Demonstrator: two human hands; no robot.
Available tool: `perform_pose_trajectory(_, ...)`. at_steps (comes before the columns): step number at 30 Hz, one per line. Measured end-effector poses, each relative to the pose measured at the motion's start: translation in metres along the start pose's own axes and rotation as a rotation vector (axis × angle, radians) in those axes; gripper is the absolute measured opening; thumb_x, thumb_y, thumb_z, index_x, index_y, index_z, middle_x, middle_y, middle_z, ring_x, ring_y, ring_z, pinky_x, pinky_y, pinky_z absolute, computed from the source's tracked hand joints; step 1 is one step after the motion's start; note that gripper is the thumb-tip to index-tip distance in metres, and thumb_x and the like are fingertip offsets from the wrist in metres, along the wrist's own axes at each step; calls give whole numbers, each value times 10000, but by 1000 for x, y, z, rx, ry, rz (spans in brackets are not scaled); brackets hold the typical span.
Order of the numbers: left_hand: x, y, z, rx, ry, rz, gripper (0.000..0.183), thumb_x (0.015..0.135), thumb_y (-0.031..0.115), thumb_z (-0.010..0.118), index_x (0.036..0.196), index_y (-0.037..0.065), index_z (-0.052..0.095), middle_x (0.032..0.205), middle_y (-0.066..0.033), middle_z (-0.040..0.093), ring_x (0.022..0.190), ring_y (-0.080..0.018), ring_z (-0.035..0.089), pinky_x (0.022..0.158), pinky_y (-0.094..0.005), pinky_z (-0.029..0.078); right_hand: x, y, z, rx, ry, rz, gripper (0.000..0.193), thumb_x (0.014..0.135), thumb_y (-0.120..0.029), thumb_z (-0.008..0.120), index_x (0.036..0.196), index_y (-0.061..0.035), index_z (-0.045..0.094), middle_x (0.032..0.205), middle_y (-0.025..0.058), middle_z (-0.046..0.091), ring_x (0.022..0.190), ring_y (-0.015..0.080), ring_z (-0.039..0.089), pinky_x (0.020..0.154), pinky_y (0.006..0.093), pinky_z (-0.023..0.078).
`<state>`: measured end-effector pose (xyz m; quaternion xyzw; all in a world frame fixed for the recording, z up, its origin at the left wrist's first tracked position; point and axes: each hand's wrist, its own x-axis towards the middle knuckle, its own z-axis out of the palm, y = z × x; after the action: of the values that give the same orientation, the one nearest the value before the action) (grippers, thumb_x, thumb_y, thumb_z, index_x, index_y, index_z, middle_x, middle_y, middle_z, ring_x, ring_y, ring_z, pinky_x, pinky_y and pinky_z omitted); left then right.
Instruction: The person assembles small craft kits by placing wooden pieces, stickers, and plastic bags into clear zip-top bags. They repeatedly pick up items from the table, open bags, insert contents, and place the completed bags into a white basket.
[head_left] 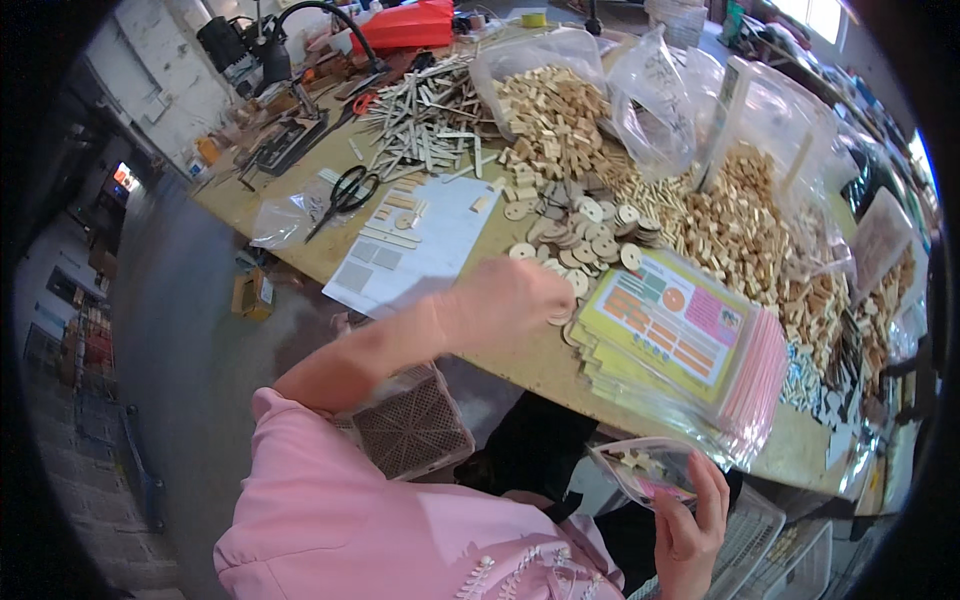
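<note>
My left hand [515,300] reaches across the table's near edge beside a heap of round wooden discs [585,235] with centre holes. It is smeared by motion, so its fingers and anything in them cannot be made out. Low on the right, my right hand [692,515] grips the rim of a clear plastic bag [625,470], whose mouth gapes and shows small pale wooden pieces inside. Between the hands and the heaps lies a stack of clear bags with yellow-green and pink printed cards [665,320].
Heaps of wooden blocks [735,220] and sticks [425,125] cover the table's far side, some spilling from a clear bin [490,65]. Black scissors [345,195] lie by a white sheet [385,270] with sample pieces. A plastic crate [415,425] stands below the table edge.
</note>
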<state>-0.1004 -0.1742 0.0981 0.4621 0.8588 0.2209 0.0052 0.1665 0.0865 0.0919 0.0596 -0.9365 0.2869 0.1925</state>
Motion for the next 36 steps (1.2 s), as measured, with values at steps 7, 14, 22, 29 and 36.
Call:
perform_pose_trajectory(7, 36, -209, -41, 390, 333, -362, 250, 878, 176, 657, 1092, 53, 700, 1047, -155, 704, 985, -352, 658, 892, -420, 521, 2, 9, 4, -67, -31, 25, 188, 798, 29, 745, 964, -56, 723, 1298, 217, 617, 1204, 408, 578, 1010, 464, 472)
perform_pose_trajectory(14, 97, -241, -49, 567, 208, -748, 496, 799, 372, 771, 1194, 89, 673, 1265, -109, 633, 1217, -322, 535, 995, -472, 472, 13, 4, 9, -102, -43, 51, 179, 788, 23, 751, 946, -54, 719, 1288, 222, 621, 1206, 396, 581, 1007, 455, 476)
perform_pose_trajectory(22, 113, -288, -39, 607, 54, -817, 269, 886, 80, 615, 1134, 65, 718, 1237, -139, 656, 1154, -322, 625, 926, -438, 537, 18, 4, 14, -99, -50, 72, 142, 808, 26, 727, 933, -42, 719, 1286, 211, 630, 1182, 396, 593, 976, 433, 498)
perform_pose_trajectory(29, 101, -305, -36, 267, 369, -752, 305, 771, 337, 717, 915, 69, 702, 935, -181, 701, 901, -355, 676, 815, -459, 526, 16, 6, 16, -96, -63, 87, 140, 816, 14, 729, 945, -40, 728, 1315, 202, 618, 1206, 380, 583, 987, 419, 492)
perform_pose_trajectory(36, 75, -297, -58, -645, 379, -929, 223, 819, 240, 737, 842, 27, 674, 730, -64, 639, 656, -168, 630, 531, -353, 507, 11, 1, 14, -78, -67, 55, 129, 825, 6, 730, 947, -35, 722, 1326, 204, 612, 1210, 383, 581, 998, 420, 486)
